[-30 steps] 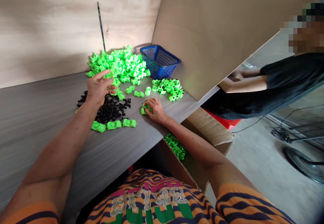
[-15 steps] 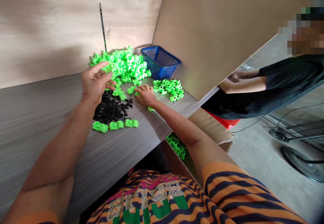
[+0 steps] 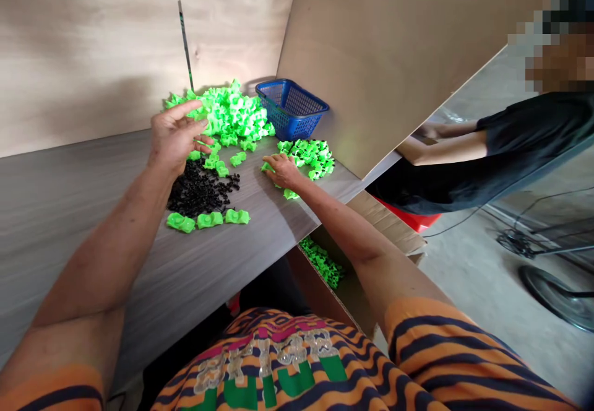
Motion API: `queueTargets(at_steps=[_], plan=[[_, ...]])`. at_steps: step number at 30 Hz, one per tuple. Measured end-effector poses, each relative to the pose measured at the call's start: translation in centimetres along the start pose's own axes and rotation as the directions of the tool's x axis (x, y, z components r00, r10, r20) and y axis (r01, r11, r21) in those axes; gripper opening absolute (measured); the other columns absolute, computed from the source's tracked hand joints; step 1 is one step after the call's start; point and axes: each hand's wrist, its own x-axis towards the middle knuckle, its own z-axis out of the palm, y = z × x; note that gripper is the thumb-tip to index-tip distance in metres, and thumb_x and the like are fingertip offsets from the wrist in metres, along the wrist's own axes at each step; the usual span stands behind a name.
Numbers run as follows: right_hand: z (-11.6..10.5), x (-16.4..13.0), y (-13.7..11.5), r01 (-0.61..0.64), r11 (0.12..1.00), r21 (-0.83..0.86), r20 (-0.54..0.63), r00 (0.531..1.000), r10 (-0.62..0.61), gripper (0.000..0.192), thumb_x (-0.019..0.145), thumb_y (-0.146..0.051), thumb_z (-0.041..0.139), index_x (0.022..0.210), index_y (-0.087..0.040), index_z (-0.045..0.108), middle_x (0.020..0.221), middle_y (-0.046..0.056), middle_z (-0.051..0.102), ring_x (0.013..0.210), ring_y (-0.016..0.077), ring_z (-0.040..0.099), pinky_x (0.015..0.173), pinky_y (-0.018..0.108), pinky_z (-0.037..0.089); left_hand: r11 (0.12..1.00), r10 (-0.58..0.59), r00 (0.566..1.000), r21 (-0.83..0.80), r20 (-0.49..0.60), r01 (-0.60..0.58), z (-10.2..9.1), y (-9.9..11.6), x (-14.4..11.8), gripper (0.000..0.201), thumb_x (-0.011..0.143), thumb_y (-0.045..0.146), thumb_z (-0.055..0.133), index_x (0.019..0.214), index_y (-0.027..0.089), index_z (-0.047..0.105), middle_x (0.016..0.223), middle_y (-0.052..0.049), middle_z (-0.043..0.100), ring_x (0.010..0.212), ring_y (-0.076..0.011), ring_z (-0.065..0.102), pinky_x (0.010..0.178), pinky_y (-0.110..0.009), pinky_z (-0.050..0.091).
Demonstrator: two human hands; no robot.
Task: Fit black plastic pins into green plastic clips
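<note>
My left hand [image 3: 172, 137] hovers in front of the big heap of bright green plastic car-shaped pieces [image 3: 232, 114], thumb and forefinger apart and nothing visible between them. Below it lies a pile of small black parts [image 3: 199, 189]. My right hand [image 3: 282, 171] rests low over the table, its fingers stretched out over a green piece [image 3: 266, 167] that they partly hide. Just below that hand is another green piece [image 3: 291, 194]. Beyond it sits a smaller group of green pieces with black parts on them [image 3: 320, 157].
Three green pieces [image 3: 210, 220] form a row near the black pile. A blue plastic basket [image 3: 297, 127] stands in the corner by the wooden panels. Below the table edge, a cardboard box [image 3: 325, 302] holds many green pieces. A person in black [image 3: 520, 151] sits beyond the right panel.
My right hand has moved right toward the smaller green group, and the green pieces by it have shifted right too. My left hand stays nearly in place.
</note>
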Motion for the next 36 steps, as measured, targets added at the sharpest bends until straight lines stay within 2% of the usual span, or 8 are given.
queueTargets(at_steps=[5, 8, 10, 17, 22, 26, 32, 36], plan=[[0.0, -1.7, -3.7, 0.324, 0.931, 0.171, -0.072, 0.946, -0.316, 0.024, 0.093, -0.019, 0.057, 0.114, -0.013, 0.067, 0.111, 0.014, 0.07, 0.103, 0.0251, 0.058, 0.089, 0.036, 0.042, 0.985, 0.116, 0.993, 0.13, 0.02, -0.117, -1.0, 1.8, 0.2, 0.045, 0.082, 0.003, 0.074, 0.127, 0.007, 0.066, 0.064, 0.008, 0.058, 0.048, -0.0073, 0.065, 0.058, -0.024, 0.061], [0.9, -3.4, -5.6, 0.348, 0.862, 0.369, -0.005, 0.928, -0.373, 0.014, 0.092, -0.019, 0.059, 0.102, -0.013, 0.067, 0.087, 0.004, 0.066, 0.075, 0.0147, 0.055, 0.072, 0.026, 0.039, 0.966, 0.201, 0.978, 0.157, 0.048, -0.206, -2.3, 2.8, -1.1, 0.047, 0.079, 0.007, 0.078, 0.125, 0.01, 0.068, 0.07, 0.004, 0.064, 0.051, -0.0119, 0.068, 0.056, -0.033, 0.065], [1.5, -4.5, -6.4, 0.35, 0.826, 0.442, -0.002, 0.921, -0.389, 0.019, 0.09, -0.025, 0.065, 0.105, -0.014, 0.065, 0.089, 0.002, 0.064, 0.07, 0.0116, 0.051, 0.069, 0.024, 0.037, 0.956, 0.235, 0.971, 0.17, 0.037, -0.238, -3.2, 3.4, -2.5, 0.048, 0.078, 0.008, 0.078, 0.125, 0.01, 0.068, 0.073, 0.001, 0.066, 0.052, -0.0139, 0.07, 0.056, -0.037, 0.066], [2.9, -6.2, -7.6, 0.425, 0.843, 0.33, -0.065, 0.901, -0.429, 0.018, 0.084, -0.014, 0.062, 0.102, -0.013, 0.066, 0.099, 0.009, 0.062, 0.088, 0.0196, 0.055, 0.08, 0.03, 0.042, 0.969, 0.189, 0.974, 0.184, -0.123, -0.164, -5.1, 4.7, -7.0, 0.045, 0.077, 0.004, 0.075, 0.121, 0.006, 0.069, 0.065, 0.001, 0.065, 0.049, -0.015, 0.067, 0.048, -0.032, 0.063], [3.3, -6.3, -7.9, 0.535, 0.758, 0.374, -0.134, 0.84, -0.526, 0.027, 0.086, -0.01, 0.056, 0.11, -0.014, 0.066, 0.103, 0.01, 0.062, 0.093, 0.0206, 0.056, 0.083, 0.03, 0.044, 0.982, 0.151, 0.98, 0.135, -0.13, -0.133, -6.6, 4.8, -8.7, 0.051, 0.072, 0.013, 0.084, 0.121, 0.006, 0.068, 0.073, -0.003, 0.072, 0.051, -0.0143, 0.067, 0.048, -0.03, 0.062], [3.2, -4.6, -8.5, 0.481, 0.804, 0.35, -0.087, 0.871, -0.484, 0.031, 0.082, -0.009, 0.057, 0.111, -0.011, 0.068, 0.103, 0.011, 0.063, 0.092, 0.0207, 0.056, 0.082, 0.029, 0.043, 0.989, 0.116, 0.981, 0.104, -0.156, -0.101, -7.0, 4.4, -9.3, 0.047, 0.07, 0.014, 0.086, 0.114, 0.01, 0.071, 0.068, 0.001, 0.071, 0.049, -0.012, 0.067, 0.042, -0.021, 0.056], [2.7, -1.4, -8.9, 0.439, 0.854, 0.278, -0.012, 0.891, -0.454, 0.035, 0.078, -0.008, 0.06, 0.111, -0.009, 0.07, 0.103, 0.012, 0.066, 0.091, 0.0208, 0.057, 0.083, 0.028, 0.042, 0.994, -0.002, 0.981, 0.104, -0.196, 0.022, -7.7, 1.8, -10.0, 0.055, 0.064, 0.025, 0.088, 0.115, 0.011, 0.07, 0.063, 0.003, 0.067, 0.046, -0.0137, 0.066, 0.038, -0.022, 0.054], [2.7, 0.2, -8.8, 0.428, 0.876, 0.223, -0.019, 0.9, -0.435, 0.037, 0.077, -0.009, 0.06, 0.113, -0.011, 0.07, 0.105, 0.012, 0.068, 0.089, 0.0203, 0.059, 0.081, 0.027, 0.043, 0.983, -0.124, 0.988, 0.122, -0.094, 0.135, -9.0, -0.7, -12.4, 0.058, 0.058, 0.038, 0.089, 0.109, 0.016, 0.073, 0.069, 0.003, 0.066, 0.051, -0.0141, 0.067, 0.045, -0.024, 0.055]])
